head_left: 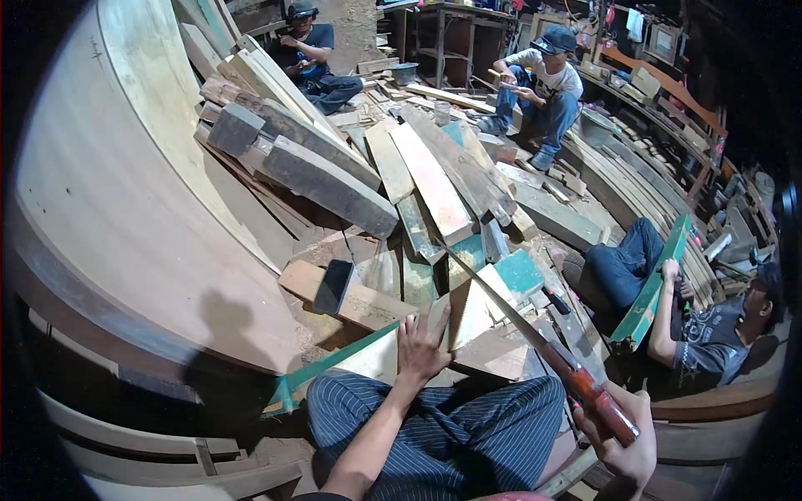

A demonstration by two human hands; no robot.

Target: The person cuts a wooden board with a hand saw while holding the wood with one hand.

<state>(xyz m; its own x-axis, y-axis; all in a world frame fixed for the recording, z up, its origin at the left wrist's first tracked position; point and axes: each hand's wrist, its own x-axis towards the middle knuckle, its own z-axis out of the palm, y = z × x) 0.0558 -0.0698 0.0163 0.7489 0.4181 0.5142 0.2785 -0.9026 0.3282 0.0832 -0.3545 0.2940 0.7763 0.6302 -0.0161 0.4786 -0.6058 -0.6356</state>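
My right hand, at the lower right, is closed around the reddish-brown wooden handle of a long-bladed knife. Its narrow blade slants up and left over the wood pieces, past the right side of a small wood block. My left hand is on that block, fingers up along it; part of the grip is hidden. Beneath the left hand lies a pale board with a green edge, just in front of my crossed legs in striped trousers.
A dark phone rests on a plank to the left. Stacked beams and boards fill the middle. A large curved wood panel stands left. One person at right holds a green board; two others sit farther back.
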